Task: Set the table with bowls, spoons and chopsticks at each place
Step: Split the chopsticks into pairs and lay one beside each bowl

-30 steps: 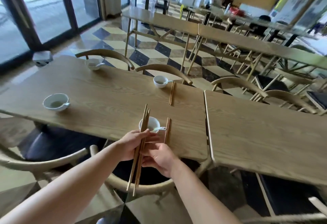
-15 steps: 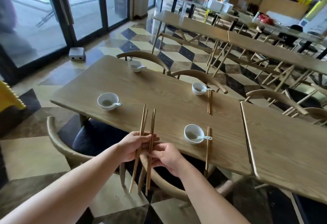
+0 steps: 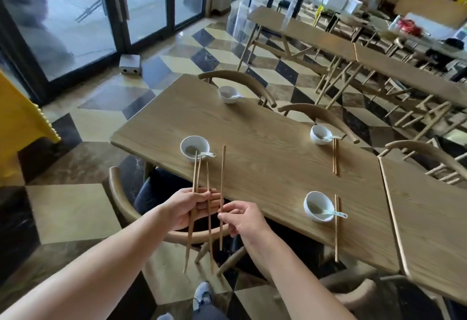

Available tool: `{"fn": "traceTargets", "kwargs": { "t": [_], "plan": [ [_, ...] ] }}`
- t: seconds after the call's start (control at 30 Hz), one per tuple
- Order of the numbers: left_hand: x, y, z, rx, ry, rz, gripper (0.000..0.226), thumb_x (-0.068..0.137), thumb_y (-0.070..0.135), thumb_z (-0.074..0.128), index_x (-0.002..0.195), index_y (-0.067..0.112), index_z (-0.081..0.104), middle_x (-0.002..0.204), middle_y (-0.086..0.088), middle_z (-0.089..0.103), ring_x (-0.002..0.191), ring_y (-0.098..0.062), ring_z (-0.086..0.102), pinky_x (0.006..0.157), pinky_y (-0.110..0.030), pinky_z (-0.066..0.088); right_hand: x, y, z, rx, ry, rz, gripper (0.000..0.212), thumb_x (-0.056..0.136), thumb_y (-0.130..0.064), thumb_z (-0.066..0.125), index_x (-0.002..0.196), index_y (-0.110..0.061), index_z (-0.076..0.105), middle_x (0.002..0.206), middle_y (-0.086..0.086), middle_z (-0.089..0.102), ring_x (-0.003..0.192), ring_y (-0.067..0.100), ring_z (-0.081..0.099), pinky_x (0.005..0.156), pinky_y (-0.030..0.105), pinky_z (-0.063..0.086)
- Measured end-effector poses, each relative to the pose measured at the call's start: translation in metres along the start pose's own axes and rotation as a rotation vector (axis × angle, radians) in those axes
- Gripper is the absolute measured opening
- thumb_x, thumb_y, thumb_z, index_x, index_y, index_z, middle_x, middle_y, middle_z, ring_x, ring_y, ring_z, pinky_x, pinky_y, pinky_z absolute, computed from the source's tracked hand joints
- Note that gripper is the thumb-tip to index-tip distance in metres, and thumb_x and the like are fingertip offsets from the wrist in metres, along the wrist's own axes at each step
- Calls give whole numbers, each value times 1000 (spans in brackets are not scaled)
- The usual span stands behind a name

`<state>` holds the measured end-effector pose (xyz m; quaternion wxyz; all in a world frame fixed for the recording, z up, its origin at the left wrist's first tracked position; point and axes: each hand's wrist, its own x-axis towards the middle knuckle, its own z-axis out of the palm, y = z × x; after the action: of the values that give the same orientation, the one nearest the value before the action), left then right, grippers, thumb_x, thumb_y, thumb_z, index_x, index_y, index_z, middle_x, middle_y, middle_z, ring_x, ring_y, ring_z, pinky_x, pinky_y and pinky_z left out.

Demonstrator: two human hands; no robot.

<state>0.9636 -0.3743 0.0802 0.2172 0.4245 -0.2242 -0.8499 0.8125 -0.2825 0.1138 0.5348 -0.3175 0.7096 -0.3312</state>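
Several white bowls with spoons stand on the wooden table (image 3: 262, 158): a near left bowl (image 3: 194, 148), a near right bowl (image 3: 319, 206), a far right bowl (image 3: 320, 134) and a far left bowl (image 3: 228, 94). Laid chopsticks (image 3: 336, 226) rest beside the near right bowl, and another pair (image 3: 334, 155) beside the far right bowl. My left hand (image 3: 192, 206) grips a bundle of chopsticks (image 3: 195, 180) at the table's near edge. My right hand (image 3: 242, 218) pinches a single chopstick (image 3: 222, 173), held apart from the bundle.
Curved wooden chairs (image 3: 121, 193) stand around the table. A second table (image 3: 434, 218) adjoins on the right. Glass doors (image 3: 83, 16), a small grey box (image 3: 130, 64) and a yellow object (image 3: 20, 122) are to the left. More tables stand behind.
The view has shifted left along the table, toward the near left bowl. My right hand has drawn one chopstick away from the bundle in my left hand.
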Motion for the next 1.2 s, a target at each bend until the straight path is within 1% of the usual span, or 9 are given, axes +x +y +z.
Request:
{"fn": "traceTargets", "kwargs": {
  "t": [0.13,0.23,0.4,0.47,0.57,0.67,0.77,0.93,1.2],
  "plan": [
    [16,14,-4,-21,-9,-29,26,101,-1,45,121,-10,59,114,-27,71,104,-35,71,84,-43,61,16,-15,-6,1,101,-63,11,85,-3,66,89,-11,72,67,7,72,42,18,58,34,20,41],
    [31,26,-1,11,-23,-56,26,101,-1,45,122,-10,58,115,-27,71,106,-37,71,85,-45,61,32,-25,-8,13,146,-158,21,88,0,66,84,-18,74,77,9,75,51,19,68,39,23,49],
    [64,50,14,92,-17,-94,20,99,-3,48,110,-8,64,103,-26,74,95,-35,74,72,-43,62,66,-38,-15,37,235,-197,25,88,-11,59,87,-24,81,70,0,76,64,17,74,54,29,60],
    [78,60,22,164,-31,-101,21,100,-1,48,110,-9,64,103,-27,72,97,-37,73,79,-47,61,80,-41,-20,38,219,-200,21,88,-15,66,84,-30,80,72,-3,77,66,15,75,58,31,62],
    [99,71,34,227,-48,-106,23,100,1,48,116,-12,58,107,-32,66,102,-45,67,90,-59,55,103,-44,-28,54,149,-164,28,85,-2,71,77,-28,75,80,2,77,67,12,73,59,33,63],
    [114,76,44,236,-31,-117,18,100,1,49,106,-8,63,94,-28,72,82,-39,74,66,-52,61,123,-47,-39,68,121,-93,27,82,4,71,94,-18,63,87,10,73,67,13,72,54,32,61],
    [129,79,48,245,-11,-126,16,99,2,51,103,-6,65,90,-27,74,77,-37,75,59,-46,61,144,-47,-49,43,124,-41,26,79,2,75,100,-10,65,93,15,75,87,32,74,78,49,61],
    [146,78,52,300,-9,-171,16,99,7,54,100,-2,67,90,-26,74,86,-41,74,72,-52,62,168,-42,-53,232,199,104,13,80,2,77,90,2,70,93,25,75,91,41,73,81,55,60],
    [168,80,45,321,-23,-201,23,98,9,57,111,-9,66,112,-34,68,106,-49,67,90,-62,54,187,-38,-58,269,164,217,8,78,-2,79,82,-3,73,90,22,76,84,35,75,80,52,61]
  ]
}}
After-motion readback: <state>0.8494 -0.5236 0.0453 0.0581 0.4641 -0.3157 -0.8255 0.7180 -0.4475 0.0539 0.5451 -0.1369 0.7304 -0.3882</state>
